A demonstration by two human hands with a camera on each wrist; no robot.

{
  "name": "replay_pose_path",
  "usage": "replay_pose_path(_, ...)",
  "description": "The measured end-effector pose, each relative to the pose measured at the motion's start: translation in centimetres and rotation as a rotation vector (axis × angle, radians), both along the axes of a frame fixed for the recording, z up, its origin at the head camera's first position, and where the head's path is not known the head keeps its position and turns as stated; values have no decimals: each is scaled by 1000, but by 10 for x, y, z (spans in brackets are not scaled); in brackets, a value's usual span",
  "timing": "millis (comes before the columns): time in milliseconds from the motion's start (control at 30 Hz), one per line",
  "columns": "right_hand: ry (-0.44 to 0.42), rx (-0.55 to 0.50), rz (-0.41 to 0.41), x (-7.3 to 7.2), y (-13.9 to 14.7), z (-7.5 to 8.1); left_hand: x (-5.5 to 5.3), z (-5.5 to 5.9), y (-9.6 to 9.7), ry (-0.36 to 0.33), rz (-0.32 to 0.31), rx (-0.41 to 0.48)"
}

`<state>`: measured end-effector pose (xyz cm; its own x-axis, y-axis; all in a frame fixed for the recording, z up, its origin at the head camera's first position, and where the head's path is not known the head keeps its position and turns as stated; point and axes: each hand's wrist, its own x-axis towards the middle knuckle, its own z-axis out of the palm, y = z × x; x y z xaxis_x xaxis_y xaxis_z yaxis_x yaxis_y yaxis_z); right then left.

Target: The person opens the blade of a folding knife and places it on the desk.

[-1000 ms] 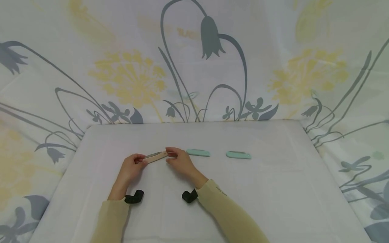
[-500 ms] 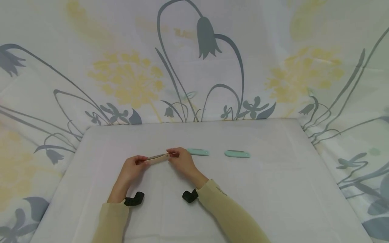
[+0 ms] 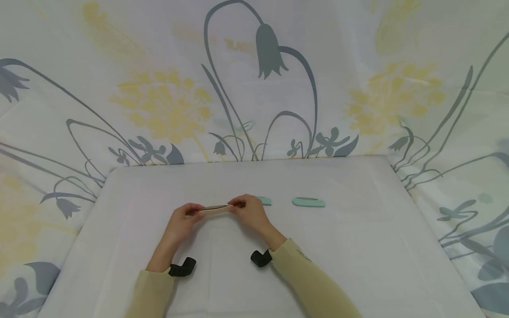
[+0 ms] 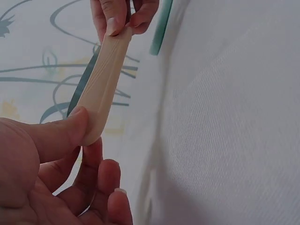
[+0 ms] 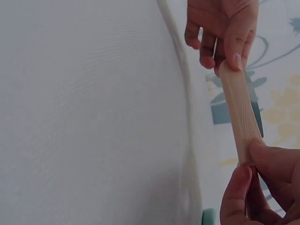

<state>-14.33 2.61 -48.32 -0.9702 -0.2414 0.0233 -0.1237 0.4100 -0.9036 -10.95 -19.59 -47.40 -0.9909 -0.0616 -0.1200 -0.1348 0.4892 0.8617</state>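
Note:
A folding knife (image 3: 216, 211) with a beige handle is held by both hands over the white table. My left hand (image 3: 180, 226) pinches its left end between thumb and fingers. At the other end, the thumb and fingers of my right hand (image 3: 254, 215) grip the handle. In the left wrist view the folding knife (image 4: 104, 77) has fine carved lines on its handle, and a strip of the blade (image 4: 84, 86) shows along one edge, folded against it. The right wrist view also shows this folding knife (image 5: 240, 110) spanning the two hands.
Two mint-green folding knives lie on the white table (image 3: 342, 256): one green knife (image 3: 265, 201) partly behind my right hand, another green knife (image 3: 308, 202) farther right. A flower-patterned cloth (image 3: 238, 88) rises behind and beside the table. Black wrist mounts (image 3: 184, 267) stick out at both cuffs.
Both hands have moved a little to the right with the beige folding knife, which now lies more level and edge-on. My right hand now covers more of the nearer green knife.

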Motion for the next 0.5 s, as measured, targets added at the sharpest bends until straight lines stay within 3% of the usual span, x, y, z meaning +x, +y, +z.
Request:
replay_pose_path(200, 11, 11, 16, 6, 17, 7, 2, -2, 10, 24, -9, 53)
replay_pose_path(500, 19, 14, 10, 12, 36, 11, 4, -1, 25, -25, -2, 323)
